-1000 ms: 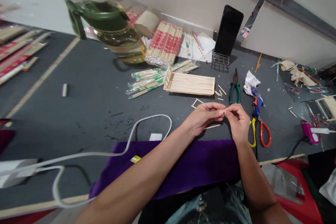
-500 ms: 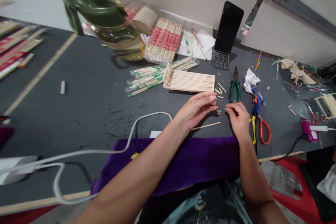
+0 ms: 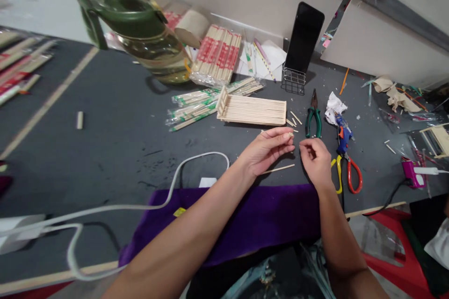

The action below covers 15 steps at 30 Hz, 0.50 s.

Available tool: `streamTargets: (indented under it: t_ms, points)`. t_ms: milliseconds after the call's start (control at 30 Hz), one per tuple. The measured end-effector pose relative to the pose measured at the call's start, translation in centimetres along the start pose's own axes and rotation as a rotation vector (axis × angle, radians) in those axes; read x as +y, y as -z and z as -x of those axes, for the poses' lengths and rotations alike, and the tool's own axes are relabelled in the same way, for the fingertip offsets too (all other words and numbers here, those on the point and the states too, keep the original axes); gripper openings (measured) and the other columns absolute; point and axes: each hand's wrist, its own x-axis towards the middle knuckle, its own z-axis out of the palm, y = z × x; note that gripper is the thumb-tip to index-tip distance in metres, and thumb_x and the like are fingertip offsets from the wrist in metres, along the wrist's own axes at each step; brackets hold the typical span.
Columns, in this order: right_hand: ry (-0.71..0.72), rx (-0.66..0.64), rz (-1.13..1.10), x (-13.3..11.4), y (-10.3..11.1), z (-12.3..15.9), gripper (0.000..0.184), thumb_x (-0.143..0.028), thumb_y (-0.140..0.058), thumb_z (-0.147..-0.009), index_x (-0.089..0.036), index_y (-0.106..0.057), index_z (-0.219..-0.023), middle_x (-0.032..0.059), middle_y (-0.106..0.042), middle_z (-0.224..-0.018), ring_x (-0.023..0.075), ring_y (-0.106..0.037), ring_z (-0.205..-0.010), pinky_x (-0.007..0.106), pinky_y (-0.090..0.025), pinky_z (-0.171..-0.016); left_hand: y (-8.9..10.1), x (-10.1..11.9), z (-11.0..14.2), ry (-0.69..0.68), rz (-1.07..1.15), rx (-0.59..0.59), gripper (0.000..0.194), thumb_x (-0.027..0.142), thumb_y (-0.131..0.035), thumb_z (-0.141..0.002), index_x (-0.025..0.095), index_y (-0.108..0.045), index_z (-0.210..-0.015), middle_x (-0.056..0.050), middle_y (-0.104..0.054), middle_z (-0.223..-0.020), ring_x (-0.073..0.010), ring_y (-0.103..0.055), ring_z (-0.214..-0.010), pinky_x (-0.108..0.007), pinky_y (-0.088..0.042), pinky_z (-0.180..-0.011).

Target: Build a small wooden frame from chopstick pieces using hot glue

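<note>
Between thumb and forefinger, my left hand [image 3: 269, 148] pinches a tiny pale wooden piece [image 3: 291, 135]. Just to its right, my right hand [image 3: 316, 159] has its fingertips pinched together; whatever they hold, if anything, is too small to make out. Behind my hands lies a miniature bed-like frame [image 3: 254, 109] built of wooden sticks, with short cut sticks [image 3: 293, 120] by its right end. A thin stick [image 3: 278, 168] rests on the table beneath my left hand. Green-handled pliers [image 3: 313, 119] lie just beyond my right hand.
A blue glue gun [image 3: 344, 139] and red-and-yellow-handled cutters [image 3: 354, 176] lie to the right. Farther back are a phone [image 3: 304, 37] on a wire stand, wrapped chopsticks [image 3: 217, 53] and a jug [image 3: 150, 42]. A white cable [image 3: 140, 205] crosses a purple cloth [image 3: 266, 215].
My hands were together at the small piece, then came apart. My left hand kept the piece, drew back left, and is now slightly closer to the right hand again.
</note>
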Motion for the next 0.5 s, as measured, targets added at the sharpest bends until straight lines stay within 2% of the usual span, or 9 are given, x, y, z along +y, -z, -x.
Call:
streamTargets:
  t_ms: [100, 200, 367, 500]
  points:
    - [-0.171, 0.096, -0.375, -1.6, 0.2, 0.1, 0.01, -0.03, -0.062, -0.088, -0.021, -0.066, -0.085, -0.0001, -0.067, -0.076, 0.0117, -0.056, -0.061, 0.025, -0.045, -0.055, 0.1, -0.3, 0.1, 0.006, -0.014, -0.034, 0.02, 0.009, -0.088, -0.067, 0.013, -0.077, -0.083, -0.002, -0.074, -0.073, -0.0095, -0.069, -0.066, -0.021, -0.061, -0.07]
    - [-0.283, 0.079, -0.632, -3.1, 0.3, -0.2, 0.013, -0.034, -0.067, -0.085, -0.021, -0.066, -0.084, 0.0001, -0.069, -0.073, 0.0097, -0.05, -0.052, 0.023, -0.041, -0.047, 0.1, -0.5, 0.3, -0.019, -0.049, -0.081, 0.026, 0.015, -0.093, -0.06, 0.014, -0.078, -0.082, -0.002, -0.075, -0.073, -0.0111, -0.071, -0.067, -0.021, -0.06, -0.07]
    - [-0.263, 0.11, -0.7, -3.7, 0.0, -1.2, 0.01, -0.032, -0.074, -0.078, -0.023, -0.071, -0.081, -0.001, -0.067, -0.077, 0.0106, -0.056, -0.063, 0.024, -0.046, -0.055, -0.5, -0.4, 0.7, -0.03, -0.084, -0.128, 0.033, 0.024, -0.097, -0.053, 0.014, -0.078, -0.077, -0.001, -0.074, -0.071, -0.0102, -0.069, -0.064, -0.02, -0.059, -0.066]
    - [-0.32, 0.036, -0.754, -3.3, -0.7, -1.2, 0.012, -0.034, -0.075, -0.077, -0.023, -0.071, -0.08, -0.0013, -0.065, -0.08, 0.0114, -0.058, -0.066, 0.025, -0.049, -0.058, -0.6, -0.5, 0.7, -0.014, -0.094, -0.128, 0.032, 0.025, -0.097, -0.053, 0.016, -0.078, -0.076, 0.0, -0.075, -0.072, -0.0092, -0.069, -0.062, -0.018, -0.059, -0.066]
